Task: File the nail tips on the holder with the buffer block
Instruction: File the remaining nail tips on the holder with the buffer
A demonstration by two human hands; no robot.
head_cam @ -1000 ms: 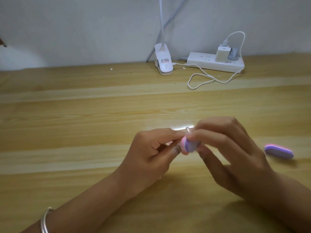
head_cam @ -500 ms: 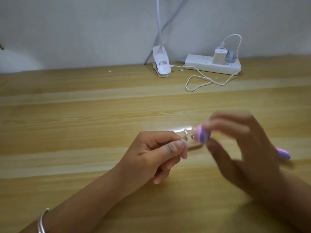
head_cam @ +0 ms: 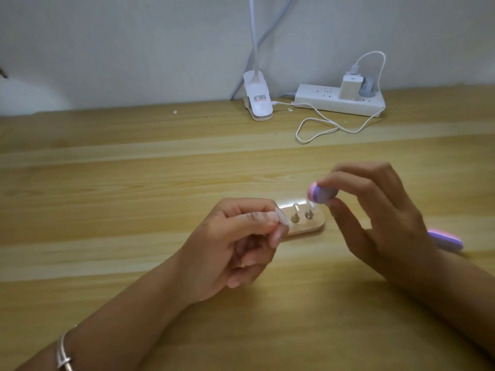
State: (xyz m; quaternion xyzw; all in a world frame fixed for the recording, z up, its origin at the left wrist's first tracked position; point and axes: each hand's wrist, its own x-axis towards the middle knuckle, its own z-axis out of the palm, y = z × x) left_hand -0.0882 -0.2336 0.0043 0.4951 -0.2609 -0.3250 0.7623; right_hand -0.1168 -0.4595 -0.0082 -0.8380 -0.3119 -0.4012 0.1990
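Nail tip [head_cam: 282, 222], faint, pinched by left hand [head_cam: 230, 250]; right hand [head_cam: 385, 223] grips buffer block [head_cam: 320, 195].

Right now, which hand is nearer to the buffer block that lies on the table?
Right. The right hand is just left of that buffer block; the left hand is beyond the holder.

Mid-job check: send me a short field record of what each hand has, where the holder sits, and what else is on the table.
holder: clear, flat on the table, metal pegs showing
left hand: pinches what looks like a clear nail tip by the holder's left end
right hand: holds the buffer block in its fingertips above the holder's right end
contact: block seems clear of the pegs; not certain
second buffer: on the table, partly hidden behind the right hand
back edge: clip lamp, power strip
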